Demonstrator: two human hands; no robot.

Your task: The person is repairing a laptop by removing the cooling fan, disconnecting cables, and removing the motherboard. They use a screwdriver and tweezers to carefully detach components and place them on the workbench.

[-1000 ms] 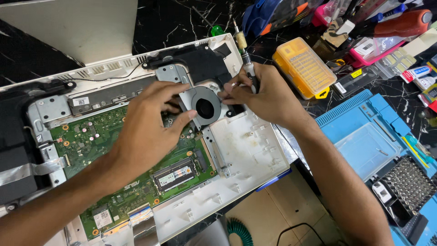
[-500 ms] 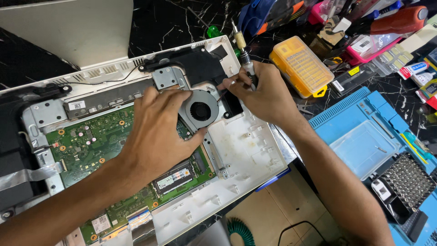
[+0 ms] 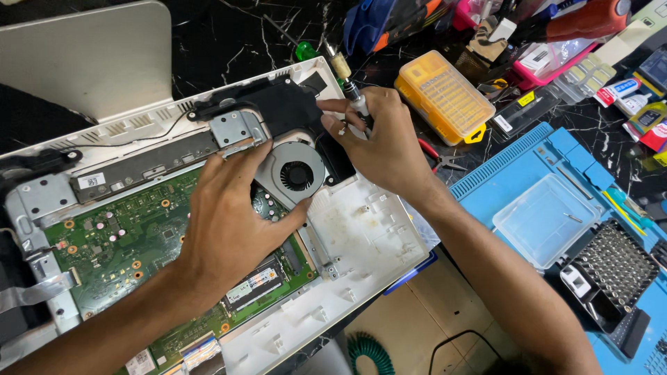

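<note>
The right hand pinches a slim screwdriver by its handle beside the light, fragile cooling fan, which the flat, open left hand steadies, gripping nothing.

Counter: black stone, white veining, glossy. Blue work mat at right, over counter edge. Brown cardboard below front edge, green coiled cable beside it. Light: even, bright, soft reflections on counter; no walls or windows visible.
</note>
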